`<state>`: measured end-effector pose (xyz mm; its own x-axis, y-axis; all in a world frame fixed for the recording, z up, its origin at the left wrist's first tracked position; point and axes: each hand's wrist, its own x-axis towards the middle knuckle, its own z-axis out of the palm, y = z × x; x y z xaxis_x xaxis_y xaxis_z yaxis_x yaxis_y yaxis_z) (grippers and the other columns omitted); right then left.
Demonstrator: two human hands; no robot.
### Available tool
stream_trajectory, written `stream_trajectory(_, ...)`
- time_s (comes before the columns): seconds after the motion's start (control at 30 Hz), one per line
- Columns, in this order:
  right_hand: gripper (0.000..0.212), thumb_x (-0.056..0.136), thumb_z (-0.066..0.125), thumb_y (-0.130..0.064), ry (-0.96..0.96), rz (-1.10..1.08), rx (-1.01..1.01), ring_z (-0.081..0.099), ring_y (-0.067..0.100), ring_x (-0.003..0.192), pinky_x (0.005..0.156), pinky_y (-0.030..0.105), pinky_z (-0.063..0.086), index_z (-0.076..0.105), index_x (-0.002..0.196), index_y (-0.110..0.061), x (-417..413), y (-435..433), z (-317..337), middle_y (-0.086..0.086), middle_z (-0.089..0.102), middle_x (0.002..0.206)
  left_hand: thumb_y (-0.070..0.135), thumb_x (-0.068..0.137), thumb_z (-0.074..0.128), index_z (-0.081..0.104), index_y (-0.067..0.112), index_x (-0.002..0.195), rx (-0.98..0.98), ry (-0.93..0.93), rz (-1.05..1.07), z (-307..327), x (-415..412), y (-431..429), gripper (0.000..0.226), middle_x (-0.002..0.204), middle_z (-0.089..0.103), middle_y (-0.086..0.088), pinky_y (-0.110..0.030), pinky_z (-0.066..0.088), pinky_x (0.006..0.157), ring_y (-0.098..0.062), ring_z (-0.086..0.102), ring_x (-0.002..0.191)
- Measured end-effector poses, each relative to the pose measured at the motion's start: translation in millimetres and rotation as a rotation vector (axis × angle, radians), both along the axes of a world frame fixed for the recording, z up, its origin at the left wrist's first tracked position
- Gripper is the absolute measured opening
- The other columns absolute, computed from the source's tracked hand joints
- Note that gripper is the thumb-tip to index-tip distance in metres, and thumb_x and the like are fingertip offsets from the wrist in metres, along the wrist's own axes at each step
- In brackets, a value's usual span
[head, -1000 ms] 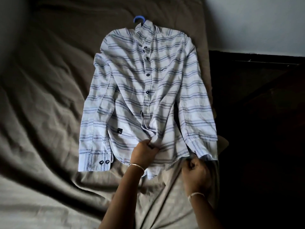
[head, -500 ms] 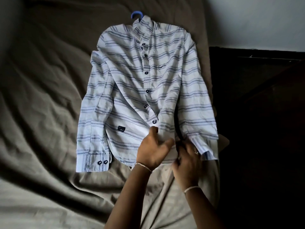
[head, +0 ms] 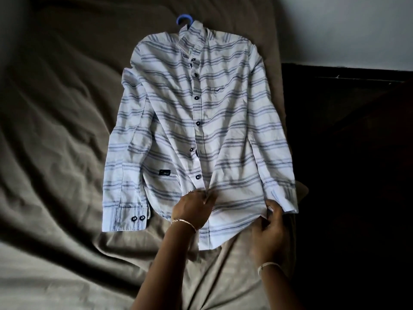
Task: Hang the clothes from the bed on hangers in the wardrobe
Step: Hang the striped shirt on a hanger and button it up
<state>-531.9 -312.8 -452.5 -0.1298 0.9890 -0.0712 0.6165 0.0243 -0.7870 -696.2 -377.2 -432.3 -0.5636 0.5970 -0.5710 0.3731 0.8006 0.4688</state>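
On the rumpled brown bed [head: 55, 153] the striped shirt [head: 223, 121] lay flat, blue hanger hook [head: 184, 19] at its collar, left hand [head: 193, 209] pinching the lower placket, right hand [head: 271, 227] gripping the hem, which probably needed even tension for buttoning.

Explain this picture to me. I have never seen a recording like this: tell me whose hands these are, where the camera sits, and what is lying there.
There is no machine here. A person works with bare hands, and the one camera sits on their head, looking forward and down. A striped shirt lies flat, front up, on a brown bed sheet. The blue hook of a hanger pokes out by the collar, so the hanger seems to be inside the shirt. The left hand pinches the button strip near the bottom. The right hand grips the hem beside the cuff. The area on the right is too dark to make out.
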Motion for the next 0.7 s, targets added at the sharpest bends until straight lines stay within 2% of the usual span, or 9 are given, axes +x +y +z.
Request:
stream_trajectory(0.03,0.05,0.074,0.056,-0.008,-0.006,0.013,0.028,0.064,0.029,0.086,0.075,0.045,0.054,0.054,0.118,-0.031,1,0,-1,0.004,0.064,0.1,0.053,0.095,0.044,0.061,0.019,0.082,0.048,0.023,0.017,0,2,-2,0.04,0.105,0.065,-0.012,-0.034,0.041,0.076,-0.032,0.058,0.105)
stream_trajectory(0.1,0.052,0.07,0.056,-0.001,-0.044,0.024,0.117,0.061,0.031,0.087,0.076,0.049,0.053,0.059,0.117,-0.023,-1,0,2,0.007,0.058,0.104,0.045,0.089,0.059,0.044,0.021,0.064,0.131,0.02,0.098,-1,4,-4,0.038,0.079,0.061,-0.007,-0.032,0.033,0.064,-0.032,0.058,0.087)
stream_trajectory(0.2,0.051,0.068,0.048,-0.009,-0.08,0.057,0.259,0.057,0.037,0.097,0.083,0.051,0.05,0.063,0.117,-0.012,-4,1,5,0.011,0.05,0.108,0.033,0.078,0.073,0.037,0.018,0.058,0.152,-0.079,0.236,-4,2,-4,0.043,0.056,0.039,0.003,-0.031,0.026,0.055,-0.025,0.043,0.065)
stream_trajectory(0.27,0.051,0.066,0.052,-0.011,-0.078,0.096,0.298,0.056,0.036,0.101,0.087,0.05,0.05,0.064,0.116,-0.01,-6,1,5,0.01,0.049,0.11,0.027,0.073,0.074,0.045,0.015,0.06,0.166,-0.146,0.268,-5,0,-3,0.033,0.055,0.044,0.002,-0.031,0.033,0.055,-0.026,0.045,0.064)
stream_trajectory(0.33,0.051,0.059,0.058,-0.01,-0.103,0.137,0.294,0.057,0.035,0.101,0.086,0.047,0.05,0.066,0.109,-0.013,-7,3,5,0.006,0.051,0.109,0.035,0.06,0.071,0.061,0.014,0.066,0.221,-0.284,0.31,-4,-5,-1,0.023,0.061,0.063,-0.001,-0.035,0.05,0.065,-0.025,0.058,0.065)
stream_trajectory(0.43,0.032,0.054,0.058,-0.008,-0.137,0.142,0.287,0.058,0.031,0.084,0.074,0.046,0.049,0.063,0.085,-0.015,-2,6,2,0.002,0.059,0.089,0.058,0.052,0.065,0.072,0.019,0.077,0.232,-0.375,0.301,-2,-9,-3,0.047,0.074,0.073,0.005,-0.04,0.054,0.081,-0.015,0.068,0.076)
stream_trajectory(0.53,0.027,0.057,0.046,-0.013,-0.034,0.028,0.239,0.055,0.03,0.074,0.067,0.048,0.049,0.06,0.081,-0.013,9,14,-5,0.002,0.057,0.079,0.077,0.061,0.054,0.073,0.03,0.086,0.159,-0.229,0.22,0,-8,-11,0.057,0.084,0.074,0.007,-0.033,0.053,0.083,-0.013,0.067,0.089)
stream_trajectory(0.63,0.03,0.06,0.044,-0.019,0.047,-0.052,0.171,0.057,0.033,0.075,0.07,0.05,0.051,0.061,0.083,-0.01,9,16,-6,0.006,0.058,0.082,0.052,0.089,0.053,0.072,0.024,0.084,0.175,-0.209,0.2,3,-3,-17,0.035,0.084,0.072,-0.004,-0.031,0.048,0.077,-0.022,0.065,0.088)
stream_trajectory(0.7,0.028,0.061,0.048,-0.014,0.051,-0.064,0.148,0.059,0.035,0.076,0.073,0.042,0.05,0.063,0.084,-0.008,4,13,-4,0.01,0.059,0.084,0.042,0.088,0.039,0.057,0.017,0.064,0.232,-0.215,0.153,3,0,-20,0.039,0.073,0.06,-0.01,-0.033,0.037,0.069,-0.033,0.059,0.085)
